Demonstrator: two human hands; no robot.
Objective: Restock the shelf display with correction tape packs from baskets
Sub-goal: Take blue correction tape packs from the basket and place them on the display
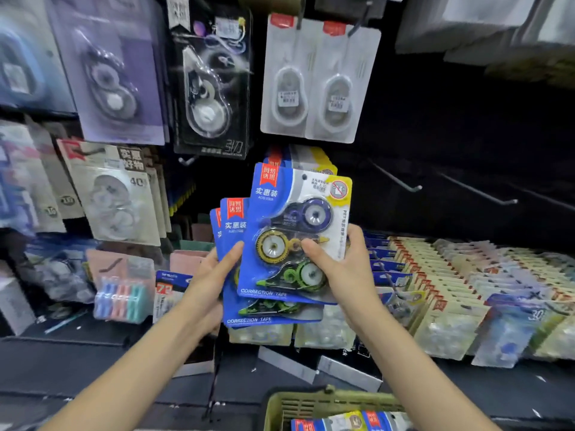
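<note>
I hold a fanned stack of blue correction tape packs (280, 244) in front of the display. The front pack shows a purple, a yellow and a green dispenser under a clear blister. My left hand (214, 272) grips the stack's left side, thumb across the front of the rear packs. My right hand (345, 265) pinches the front pack at its right edge, thumb on the blister. More of the same packs (298, 158) hang behind on a peg. A green basket (311, 402) at the bottom holds further blue packs (348, 421).
Other correction tape cards hang above: white ones (314, 85), a black one (211, 85), purple ones (115, 73). Two bare pegs (401, 181) jut out at right. Rows of packed goods (466, 281) fill the shelf at right; pastel packs (121, 300) lie at left.
</note>
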